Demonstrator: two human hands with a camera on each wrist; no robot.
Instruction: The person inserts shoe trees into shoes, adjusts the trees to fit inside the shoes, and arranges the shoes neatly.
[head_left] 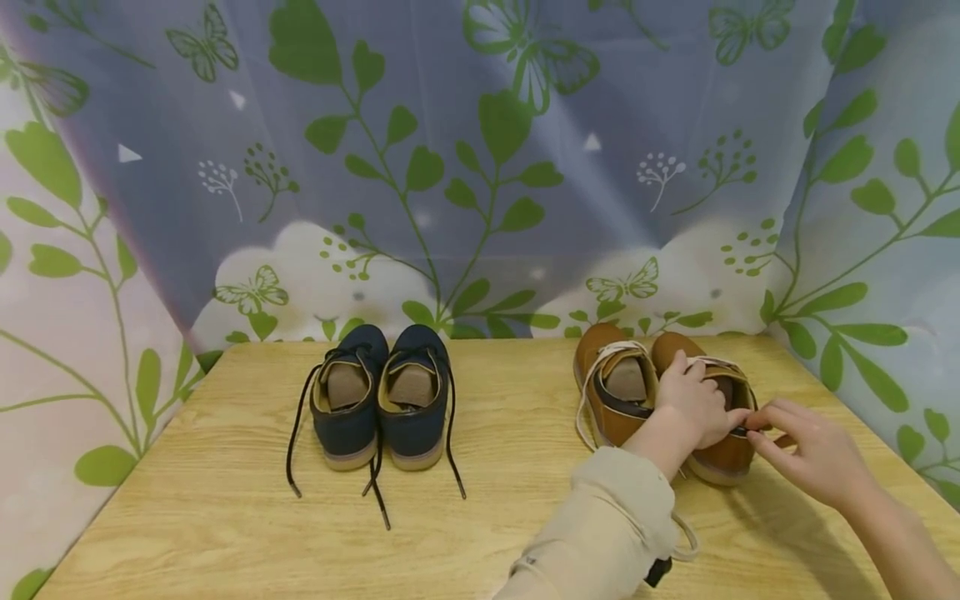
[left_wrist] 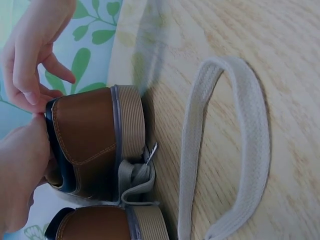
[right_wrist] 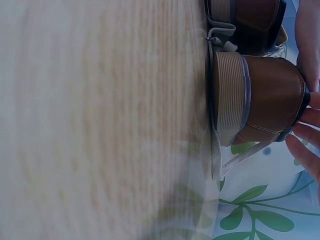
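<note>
At the right of the head view stands a pair of brown leather shoes with pale laces, heels toward me. My left hand [head_left: 693, 406] lies over the opening of the right brown shoe [head_left: 723, 457], its thumb at the dark padded collar. From the right, my right hand [head_left: 813, 450] pinches that collar's edge with thumb and fingertips close to the left thumb. In the left wrist view both hands meet at the collar above the brown heel [left_wrist: 85, 127]. The left brown shoe [head_left: 615, 423] stands close beside it, a brown insert in its opening.
A pair of navy shoes [head_left: 412, 425] with loose black laces stands left on the wooden table [head_left: 240, 517]. A pale lace [left_wrist: 250, 120] lies looped on the table behind the brown shoes. Patterned cloth [head_left: 450, 167] hangs behind and at both sides.
</note>
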